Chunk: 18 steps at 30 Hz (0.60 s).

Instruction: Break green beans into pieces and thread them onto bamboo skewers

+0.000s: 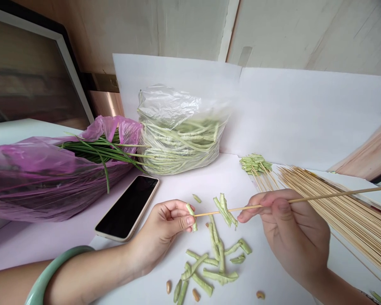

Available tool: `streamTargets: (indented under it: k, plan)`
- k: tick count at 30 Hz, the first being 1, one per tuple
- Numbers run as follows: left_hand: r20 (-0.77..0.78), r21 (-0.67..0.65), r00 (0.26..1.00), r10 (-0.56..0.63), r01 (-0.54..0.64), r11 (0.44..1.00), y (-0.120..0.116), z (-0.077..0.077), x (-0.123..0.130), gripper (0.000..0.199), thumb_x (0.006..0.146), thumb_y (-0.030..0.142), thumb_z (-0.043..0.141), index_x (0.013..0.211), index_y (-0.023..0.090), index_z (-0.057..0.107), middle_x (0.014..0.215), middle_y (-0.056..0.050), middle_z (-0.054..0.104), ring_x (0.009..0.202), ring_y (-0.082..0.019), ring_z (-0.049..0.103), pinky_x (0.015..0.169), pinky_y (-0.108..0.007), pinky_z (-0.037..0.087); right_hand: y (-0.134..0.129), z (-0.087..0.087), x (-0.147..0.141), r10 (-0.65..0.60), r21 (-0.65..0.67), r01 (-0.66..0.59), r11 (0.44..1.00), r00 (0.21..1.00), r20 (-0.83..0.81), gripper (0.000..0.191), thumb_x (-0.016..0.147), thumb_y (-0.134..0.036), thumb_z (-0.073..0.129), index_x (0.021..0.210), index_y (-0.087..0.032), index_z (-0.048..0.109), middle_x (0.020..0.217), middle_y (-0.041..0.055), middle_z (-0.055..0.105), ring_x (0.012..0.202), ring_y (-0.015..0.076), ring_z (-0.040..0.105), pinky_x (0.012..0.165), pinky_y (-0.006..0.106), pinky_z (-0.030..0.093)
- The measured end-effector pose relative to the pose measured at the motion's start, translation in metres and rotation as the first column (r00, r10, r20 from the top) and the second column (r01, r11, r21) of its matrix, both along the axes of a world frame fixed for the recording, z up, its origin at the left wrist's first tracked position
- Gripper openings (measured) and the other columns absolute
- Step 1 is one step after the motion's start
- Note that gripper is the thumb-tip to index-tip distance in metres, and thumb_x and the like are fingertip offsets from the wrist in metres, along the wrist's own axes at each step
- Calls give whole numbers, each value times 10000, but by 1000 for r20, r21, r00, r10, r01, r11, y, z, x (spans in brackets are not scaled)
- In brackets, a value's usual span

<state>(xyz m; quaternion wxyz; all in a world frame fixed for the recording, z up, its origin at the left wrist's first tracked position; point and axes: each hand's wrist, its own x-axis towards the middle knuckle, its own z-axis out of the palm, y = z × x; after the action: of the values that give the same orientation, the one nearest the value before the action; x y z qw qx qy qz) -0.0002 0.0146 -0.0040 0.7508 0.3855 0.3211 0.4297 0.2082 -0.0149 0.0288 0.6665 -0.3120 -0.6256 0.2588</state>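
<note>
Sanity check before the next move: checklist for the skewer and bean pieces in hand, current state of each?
1. Right hand pinches the bamboo skewer between thumb and fingers: ok.
2. Left hand holds a cut long bean piece at the skewer's tip: ok.
3. Tip pierces that piece: cannot tell, the piece and fingers hide it.
4. Bean pieces on the skewer sit along the shaft between the hands, touching neither: ok.
5. Phone lies apart from the left hand: ok.
</note>
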Motion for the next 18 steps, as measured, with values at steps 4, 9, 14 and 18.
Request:
streamTargets:
  k: [4,9,14,18]
  plan:
    - [-5,9,1000,-3,3,1000,0,-2,-1,168,641,188,816,687,119,670,593,-9,649,588,-83,546,627,-180,409,0,-1,0,-29,4,29,1000,1000,-12,177,919,-258,538,846,-241,698,636,39,675,582,206,679,562,362,561]
    - [-9,5,1000,1,-1,1000,1,-2,-1,171,632,188,821,673,118,670,586,-8,650,582,-83,549,628,-185,415,-1,0,-1,-9,-19,9,1000,1000,-11,179,924,-259,532,823,-216,674,631,32,685,593,193,680,569,344,562]
    - [-20,7,1000,22,-22,1000,2,-2,0,197,588,191,845,675,114,686,600,-18,665,572,-94,565,625,-204,432,-1,3,-1,10,33,-12,999,999,49,170,923,-254,532,840,-224,677,604,30,676,570,190,668,555,341,551]
    - [-42,14,998,43,-43,999,1,-2,0,210,558,204,860,651,118,692,603,-21,672,564,-102,573,616,-219,443,-2,0,0,31,36,-34,999,996,86,173,925,-249,515,879,-250,682,619,49,683,601,214,672,573,372,558]
